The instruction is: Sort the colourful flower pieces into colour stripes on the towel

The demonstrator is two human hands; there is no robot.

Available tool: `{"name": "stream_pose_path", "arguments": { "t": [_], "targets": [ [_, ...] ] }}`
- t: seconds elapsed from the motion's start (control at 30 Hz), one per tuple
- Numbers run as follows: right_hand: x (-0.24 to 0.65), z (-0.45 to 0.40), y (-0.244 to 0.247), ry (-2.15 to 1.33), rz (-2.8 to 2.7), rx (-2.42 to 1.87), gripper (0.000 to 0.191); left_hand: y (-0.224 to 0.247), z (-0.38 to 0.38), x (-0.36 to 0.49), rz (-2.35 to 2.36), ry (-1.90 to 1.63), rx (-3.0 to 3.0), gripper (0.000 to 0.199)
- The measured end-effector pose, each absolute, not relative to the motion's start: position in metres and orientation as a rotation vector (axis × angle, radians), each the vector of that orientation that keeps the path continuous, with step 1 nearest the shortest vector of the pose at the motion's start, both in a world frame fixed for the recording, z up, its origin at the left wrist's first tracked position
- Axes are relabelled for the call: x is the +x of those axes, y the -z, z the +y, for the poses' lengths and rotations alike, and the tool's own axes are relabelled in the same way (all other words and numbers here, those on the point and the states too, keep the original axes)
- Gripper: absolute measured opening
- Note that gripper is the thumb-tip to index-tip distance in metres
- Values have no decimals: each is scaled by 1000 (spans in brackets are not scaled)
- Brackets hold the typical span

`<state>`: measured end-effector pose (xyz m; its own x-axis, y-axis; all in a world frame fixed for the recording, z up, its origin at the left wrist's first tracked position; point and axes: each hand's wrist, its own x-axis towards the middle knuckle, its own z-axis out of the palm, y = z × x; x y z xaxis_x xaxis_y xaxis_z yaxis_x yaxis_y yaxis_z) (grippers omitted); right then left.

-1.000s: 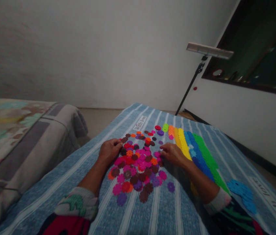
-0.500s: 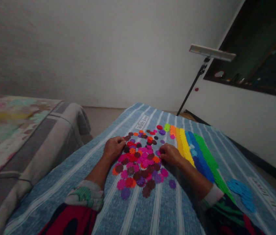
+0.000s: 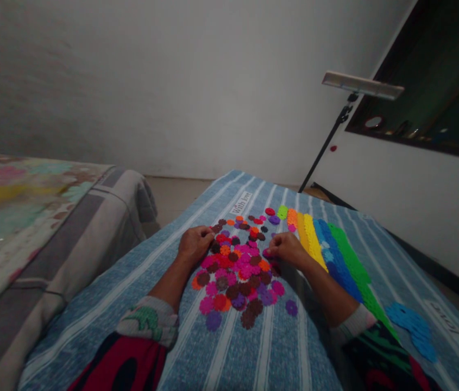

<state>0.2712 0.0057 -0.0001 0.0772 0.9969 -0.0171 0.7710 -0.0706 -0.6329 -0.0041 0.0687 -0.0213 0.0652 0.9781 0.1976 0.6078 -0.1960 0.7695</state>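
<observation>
Flat flower-shaped discs in pink, red, orange, brown and purple lie in a loose pile [image 3: 237,271] on a blue striped cloth [image 3: 196,347]. At the pile's left edge rests my left hand [image 3: 193,245], its fingers pinched together beside brown discs [image 3: 217,228]; whether anything is between them is hidden. On the other side, my right hand [image 3: 290,250] is closed, with a pink disc [image 3: 268,253] at its fingertips. Close behind it are a red disc [image 3: 270,211] and purple discs [image 3: 274,220].
Right of the pile run rows of overlapping discs: orange [image 3: 292,218], yellow [image 3: 314,239], blue [image 3: 341,266] and green [image 3: 353,260]. A light-blue group [image 3: 412,328] lies nearer the right edge. A lamp stand [image 3: 327,144] rises behind; another covered surface [image 3: 102,212] stands left.
The whole view has shifted slightly, so everything sits a little further right. A pink disc now shows at my right fingertips. My left hand stays at the pile's edge.
</observation>
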Motion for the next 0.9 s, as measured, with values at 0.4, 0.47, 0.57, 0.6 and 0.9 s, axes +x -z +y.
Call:
{"name": "stream_pose_path", "arguments": {
  "t": [0.4,0.47,0.57,0.6,0.9],
  "targets": [
    [238,30,5,-600,-1748,-1947,7,29,73,-5,1551,-1002,1820,24],
    [238,28,4,-565,-1787,-1994,4,28,72,-5,1556,-1000,1830,23],
    [237,24,2,-505,-1845,-2071,8,25,71,-5,1562,-993,1855,22],
    [236,23,0,-484,-1866,-2095,11,25,70,-4,1564,-989,1858,22],
    [223,11,-13,-341,-2034,-2199,13,25,71,-5,1574,-972,1844,25]
  ]
}}
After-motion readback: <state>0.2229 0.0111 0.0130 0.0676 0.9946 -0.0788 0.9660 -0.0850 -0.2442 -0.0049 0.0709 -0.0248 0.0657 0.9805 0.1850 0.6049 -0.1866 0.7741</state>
